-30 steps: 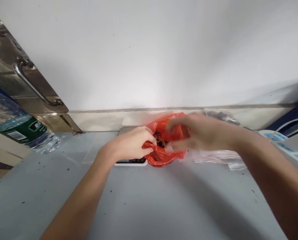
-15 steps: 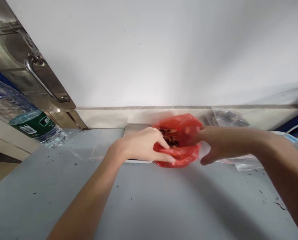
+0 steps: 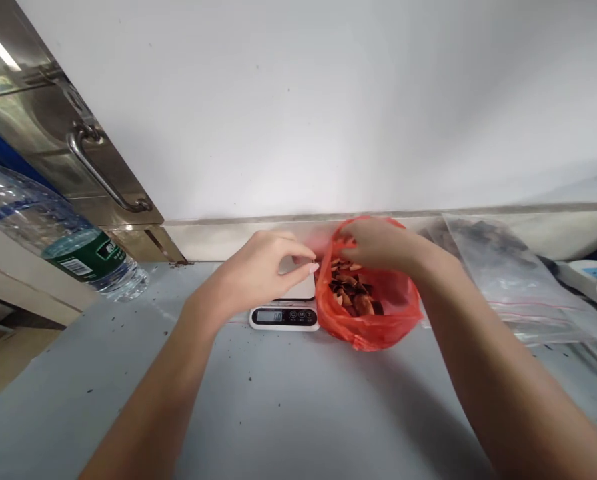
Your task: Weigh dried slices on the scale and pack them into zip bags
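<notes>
A red plastic bag [image 3: 378, 333] stands wide open on the grey table, with brown dried slices [image 3: 353, 293] inside. Just left of it lies a small white digital scale [image 3: 285, 319] whose display seems to read 0.0. My left hand [image 3: 268, 270] is over the scale, its thumb and forefinger pinched at the bag's left edge. At the back of the bag's mouth, my right hand [image 3: 371, 243] reaches in with bent fingers; the tips are partly hidden and blurred by the red plastic.
A large clear water bottle [image 3: 78, 243] with a green label stands at the left, near a metal door handle [image 3: 103, 173]. Clear zip bags [image 3: 518, 280] and a white power strip [image 3: 588, 272] are at the right. Dark crumbs dot the table; a white wall [image 3: 298, 120] rises behind.
The bag's mouth has widened, showing more slices. My left hand has shifted left and up, uncovering the scale's display. My right hand has moved left to the bag's back rim.
</notes>
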Tool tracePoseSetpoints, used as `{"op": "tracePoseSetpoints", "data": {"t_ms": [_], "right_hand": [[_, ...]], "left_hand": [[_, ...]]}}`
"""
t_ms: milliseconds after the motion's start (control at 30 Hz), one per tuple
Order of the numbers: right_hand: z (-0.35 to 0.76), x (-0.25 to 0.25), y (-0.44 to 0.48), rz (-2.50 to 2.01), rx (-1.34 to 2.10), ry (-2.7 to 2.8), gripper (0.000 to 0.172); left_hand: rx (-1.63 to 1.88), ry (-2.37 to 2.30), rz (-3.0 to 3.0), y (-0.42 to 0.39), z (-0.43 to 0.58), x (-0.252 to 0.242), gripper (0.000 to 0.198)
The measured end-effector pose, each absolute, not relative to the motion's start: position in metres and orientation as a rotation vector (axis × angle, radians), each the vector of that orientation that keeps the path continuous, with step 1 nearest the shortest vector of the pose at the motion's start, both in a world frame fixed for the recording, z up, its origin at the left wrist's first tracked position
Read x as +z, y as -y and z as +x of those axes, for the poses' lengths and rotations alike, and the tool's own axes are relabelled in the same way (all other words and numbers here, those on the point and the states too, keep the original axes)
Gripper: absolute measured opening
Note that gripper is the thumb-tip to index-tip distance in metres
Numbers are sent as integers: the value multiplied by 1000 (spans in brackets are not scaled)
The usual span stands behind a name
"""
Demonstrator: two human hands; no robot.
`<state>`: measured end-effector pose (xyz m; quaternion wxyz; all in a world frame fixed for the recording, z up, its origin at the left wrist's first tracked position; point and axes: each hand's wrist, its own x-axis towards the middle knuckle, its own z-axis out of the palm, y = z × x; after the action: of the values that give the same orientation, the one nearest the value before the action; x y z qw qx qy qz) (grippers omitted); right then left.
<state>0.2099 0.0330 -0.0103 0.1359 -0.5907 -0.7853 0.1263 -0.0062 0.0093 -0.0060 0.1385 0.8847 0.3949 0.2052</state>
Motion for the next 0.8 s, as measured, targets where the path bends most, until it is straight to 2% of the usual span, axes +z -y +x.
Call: {"op": "tracePoseSetpoints", "data": {"t_ms": [67, 200, 300, 400, 600, 800], "right_hand": [[209, -8, -36, -1760, 376, 2230, 21], [203, 2, -30, -1656, 307, 2137, 29], [190, 10, -19, -1513, 367, 2086, 18], [181, 13, -8, -1348, 524, 2167, 24], [187, 5, -3, -1290, 618, 2372, 29], [193, 0, -5, -1262, 626, 2388, 25]], "left_hand": [[524, -1216, 2530, -9, -18, -5, 28], [203, -1390, 2365, -12, -43, -3, 27], [-135, -1454, 2175, -16, -58, -2, 22], [-341, -1585, 2008, -19, -69, -5, 20], [-511, -1747, 1906, -29, -85, -26, 36], [-462, -1676, 1910, -34, -90, -31, 10]]}}
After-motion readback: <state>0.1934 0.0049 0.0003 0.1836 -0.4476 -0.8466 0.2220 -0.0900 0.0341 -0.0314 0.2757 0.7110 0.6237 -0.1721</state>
